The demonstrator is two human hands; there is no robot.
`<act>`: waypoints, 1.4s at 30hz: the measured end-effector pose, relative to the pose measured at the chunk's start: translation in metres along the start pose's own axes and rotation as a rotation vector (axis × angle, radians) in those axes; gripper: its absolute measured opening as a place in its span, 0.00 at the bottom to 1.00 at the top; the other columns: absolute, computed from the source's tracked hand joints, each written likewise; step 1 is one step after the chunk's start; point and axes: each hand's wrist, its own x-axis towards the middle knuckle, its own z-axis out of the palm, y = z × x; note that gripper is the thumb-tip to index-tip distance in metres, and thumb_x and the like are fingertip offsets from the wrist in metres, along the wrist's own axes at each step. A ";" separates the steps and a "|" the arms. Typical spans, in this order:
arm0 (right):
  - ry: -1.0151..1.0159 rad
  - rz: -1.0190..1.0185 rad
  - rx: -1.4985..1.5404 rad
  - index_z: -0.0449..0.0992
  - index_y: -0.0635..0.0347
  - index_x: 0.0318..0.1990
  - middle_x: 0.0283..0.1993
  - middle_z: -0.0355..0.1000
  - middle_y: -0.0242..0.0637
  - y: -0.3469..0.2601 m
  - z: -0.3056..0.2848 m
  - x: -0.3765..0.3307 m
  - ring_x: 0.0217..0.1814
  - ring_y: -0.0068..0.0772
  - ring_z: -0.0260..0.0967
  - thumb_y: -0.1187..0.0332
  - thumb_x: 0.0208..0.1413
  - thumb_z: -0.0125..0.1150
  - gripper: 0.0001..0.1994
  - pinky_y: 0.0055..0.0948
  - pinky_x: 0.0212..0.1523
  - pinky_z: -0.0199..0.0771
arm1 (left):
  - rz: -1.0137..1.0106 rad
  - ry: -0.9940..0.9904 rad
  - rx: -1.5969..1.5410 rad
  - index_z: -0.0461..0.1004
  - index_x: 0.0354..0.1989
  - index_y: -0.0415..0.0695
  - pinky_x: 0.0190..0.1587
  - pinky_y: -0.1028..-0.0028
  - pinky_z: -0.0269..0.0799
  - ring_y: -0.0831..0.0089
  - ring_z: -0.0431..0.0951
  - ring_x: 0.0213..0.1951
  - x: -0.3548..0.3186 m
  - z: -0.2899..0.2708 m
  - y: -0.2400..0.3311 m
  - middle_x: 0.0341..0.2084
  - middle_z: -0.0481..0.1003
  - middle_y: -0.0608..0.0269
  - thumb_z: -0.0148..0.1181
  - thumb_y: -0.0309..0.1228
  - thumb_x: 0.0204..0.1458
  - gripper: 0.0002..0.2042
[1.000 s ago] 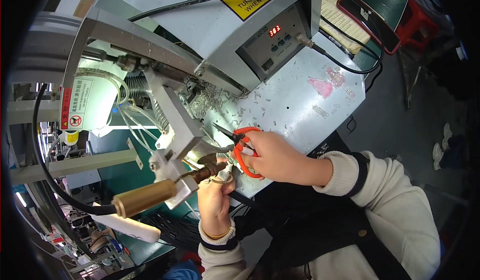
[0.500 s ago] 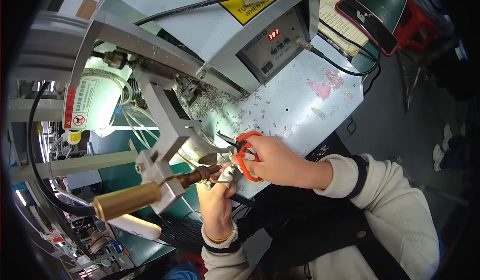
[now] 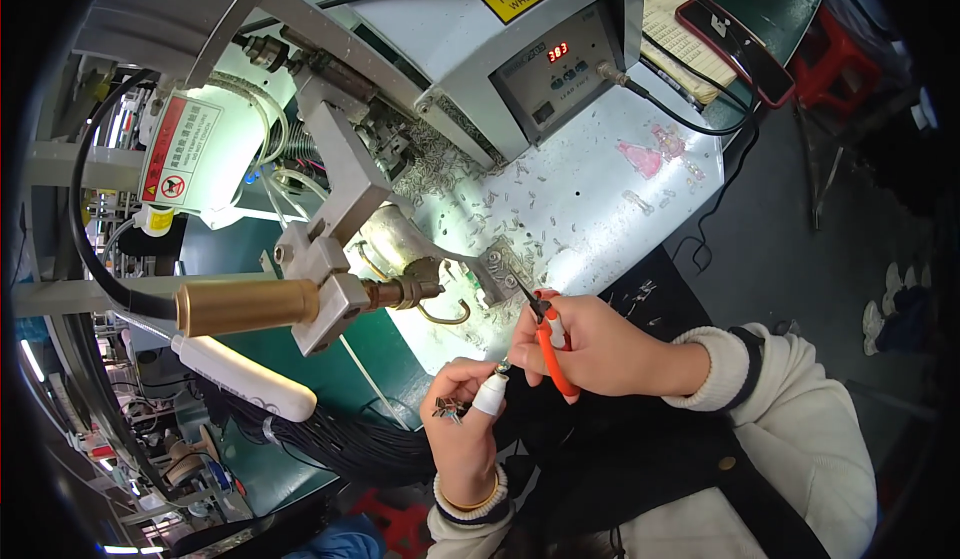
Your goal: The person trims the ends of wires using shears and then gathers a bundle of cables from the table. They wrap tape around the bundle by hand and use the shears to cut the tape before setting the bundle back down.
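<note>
Pliers (image 3: 551, 346) are gripped by the curled right hand (image 3: 605, 351), metal parts (image 3: 450, 411) by the bent left hand (image 3: 462, 439). At left, the bench (image 3: 392, 374) is partly hidden by a brass handle (image 3: 248, 307); far, clippings (image 3: 435, 154) are scattered.

Orange-handled pliers (image 3: 547, 340) partly hidden by the right hand (image 3: 612, 346)

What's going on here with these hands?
A person works in front of a grey machine, its pale plate strewn with metal bits. The right hand grips an orange-handled tool, dark tip toward the machine. Beside it, the left hand holds small metal pieces; the white thing there is hard to identify.
</note>
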 end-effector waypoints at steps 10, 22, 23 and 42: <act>0.271 -0.305 -0.414 0.67 0.65 0.30 0.19 0.65 0.34 0.015 -0.013 0.028 0.15 0.19 0.60 0.69 0.50 0.53 0.08 0.19 0.17 0.60 | -0.087 0.115 -0.122 0.68 0.31 0.38 0.17 0.85 0.49 0.87 0.57 0.16 0.046 -0.005 0.001 0.19 0.65 0.71 0.53 0.19 0.45 0.05; 0.257 -0.247 -0.403 0.66 0.67 0.31 0.14 0.63 0.37 -0.001 -0.017 0.063 0.13 0.26 0.59 0.68 0.47 0.54 0.10 0.25 0.16 0.59 | -0.104 0.061 0.072 0.69 0.31 0.38 0.14 0.84 0.44 0.87 0.52 0.13 0.075 -0.015 0.012 0.16 0.63 0.73 0.57 0.23 0.45 0.06; 0.272 -0.245 -0.414 0.66 0.67 0.32 0.14 0.63 0.37 -0.003 -0.016 0.062 0.13 0.26 0.59 0.68 0.47 0.54 0.10 0.25 0.16 0.59 | -0.108 0.061 0.073 0.69 0.31 0.38 0.14 0.84 0.44 0.87 0.52 0.13 0.076 -0.015 0.012 0.16 0.63 0.73 0.57 0.23 0.45 0.06; 0.333 -0.344 -0.453 0.67 0.67 0.35 0.13 0.61 0.36 0.007 -0.014 0.061 0.12 0.22 0.57 0.66 0.46 0.57 0.13 0.24 0.15 0.56 | -0.091 0.052 0.108 0.69 0.33 0.38 0.15 0.83 0.46 0.85 0.57 0.16 0.073 -0.022 0.008 0.22 0.66 0.69 0.59 0.25 0.43 0.09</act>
